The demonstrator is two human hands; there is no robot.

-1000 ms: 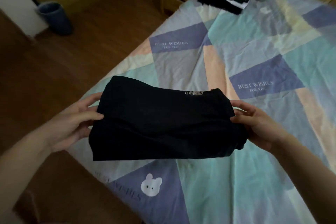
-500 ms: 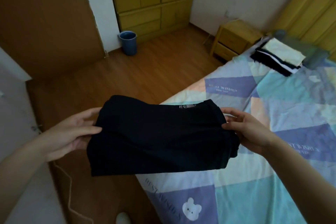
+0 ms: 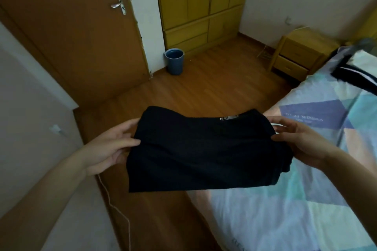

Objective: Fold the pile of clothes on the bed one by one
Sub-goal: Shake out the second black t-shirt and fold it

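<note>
A folded black garment [image 3: 204,151] with a small grey label at its top edge hangs in the air between my hands, over the bed's left edge and the floor. My left hand [image 3: 114,146] grips its left side, thumb on top and fingers underneath. My right hand [image 3: 295,138] pinches its right side the same way. A stack of folded black and white clothes [image 3: 359,73] lies on the bed [image 3: 306,210] at the far right, partly cut off by the frame.
A wooden nightstand [image 3: 295,55] stands beside the bed's head. A blue bin [image 3: 174,61] sits on the wooden floor by a brown door [image 3: 71,36] and a yellow wardrobe [image 3: 200,6]. A white cord [image 3: 114,210] trails down at lower left.
My view has swung left and up, away from the bed toward the door and wardrobe. Both hands carried the folded black garment left, off the bed's middle to its edge.
</note>
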